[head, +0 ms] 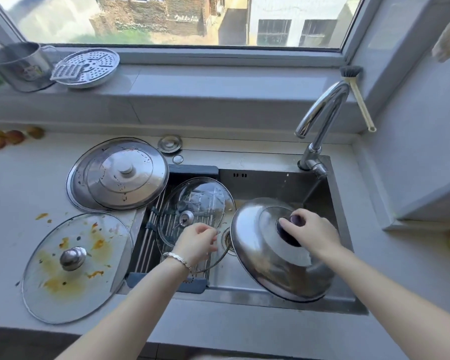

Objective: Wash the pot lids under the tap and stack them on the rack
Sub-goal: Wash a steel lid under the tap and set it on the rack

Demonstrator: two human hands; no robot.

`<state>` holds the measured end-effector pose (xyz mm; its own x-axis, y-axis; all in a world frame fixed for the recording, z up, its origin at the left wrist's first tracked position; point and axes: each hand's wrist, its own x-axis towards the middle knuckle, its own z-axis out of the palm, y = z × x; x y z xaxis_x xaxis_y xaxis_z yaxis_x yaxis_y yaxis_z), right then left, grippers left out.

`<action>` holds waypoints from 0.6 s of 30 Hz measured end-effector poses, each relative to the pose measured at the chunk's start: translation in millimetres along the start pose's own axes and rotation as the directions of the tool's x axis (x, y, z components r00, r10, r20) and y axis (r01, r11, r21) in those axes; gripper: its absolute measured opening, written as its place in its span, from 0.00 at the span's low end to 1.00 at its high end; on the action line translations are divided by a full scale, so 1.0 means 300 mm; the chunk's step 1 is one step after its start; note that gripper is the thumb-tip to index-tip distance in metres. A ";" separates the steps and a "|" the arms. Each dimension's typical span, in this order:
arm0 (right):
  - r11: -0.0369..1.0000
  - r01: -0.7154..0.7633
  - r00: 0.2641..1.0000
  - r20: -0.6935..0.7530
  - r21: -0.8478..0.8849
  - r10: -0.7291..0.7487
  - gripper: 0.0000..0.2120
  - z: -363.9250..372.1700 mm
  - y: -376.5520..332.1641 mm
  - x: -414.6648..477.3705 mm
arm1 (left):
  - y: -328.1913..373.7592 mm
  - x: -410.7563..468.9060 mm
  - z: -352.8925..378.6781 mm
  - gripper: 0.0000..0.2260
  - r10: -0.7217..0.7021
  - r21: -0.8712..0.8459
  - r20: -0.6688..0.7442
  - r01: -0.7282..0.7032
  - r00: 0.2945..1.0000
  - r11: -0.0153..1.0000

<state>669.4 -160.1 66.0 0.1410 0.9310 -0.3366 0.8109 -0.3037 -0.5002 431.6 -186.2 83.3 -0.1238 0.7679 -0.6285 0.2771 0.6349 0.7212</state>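
Observation:
My right hand [311, 231] grips the dark knob of a domed steel lid [265, 258], held tilted over the sink [270, 185]. My left hand [196, 241] hovers with loosely curled fingers over a clear glass lid [192, 203] lying on the roll-up rack [151, 229] across the sink's left side; whether it touches the lid I cannot tell. Two steel lids [120, 175] lie stacked on the counter left of the sink. A glass lid smeared with orange sauce [76, 266] sits in front of them. A thin stream runs from the tap [320, 120].
A steel mug [18, 66] and a perforated steamer plate [91, 66] with a grater stand on the windowsill. A brush [356, 92] leans in the window corner. Fruit [11, 137] lies at the far left of the counter. A small drain cap [170, 144] sits behind the sink.

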 end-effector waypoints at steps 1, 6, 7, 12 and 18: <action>0.999 0.035 0.999 -0.031 -0.029 -0.036 0.11 0.007 -0.036 0.000 | -0.008 0.005 -0.026 0.06 0.010 0.020 -0.012 -0.010 1.000 1.000; 0.930 0.288 0.947 -0.079 -0.229 -0.312 0.12 0.035 -0.283 0.033 | -0.072 0.028 -0.181 0.06 0.025 0.059 -0.110 -0.018 0.994 0.998; 0.915 0.304 0.943 -0.055 -0.264 -0.329 0.12 0.055 -0.330 0.050 | -0.089 0.035 -0.213 0.06 0.015 0.038 -0.127 -0.010 0.992 0.999; 0.863 0.349 0.934 0.060 -0.365 -0.353 0.11 0.216 -0.531 0.143 | -0.167 0.067 -0.338 0.07 -0.022 -0.006 -0.169 0.021 0.985 1.000; 0.796 0.383 0.919 0.103 -0.469 -0.381 0.17 0.437 -0.677 0.228 | -0.224 0.095 -0.427 0.09 -0.028 0.006 -0.146 0.029 0.989 1.000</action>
<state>439.9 -61.4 40.1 -0.2379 0.9503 -0.2009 0.9658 0.2094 -0.1529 287.4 -196.2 54.3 -0.2689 0.7540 -0.5993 0.2788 0.6565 0.7009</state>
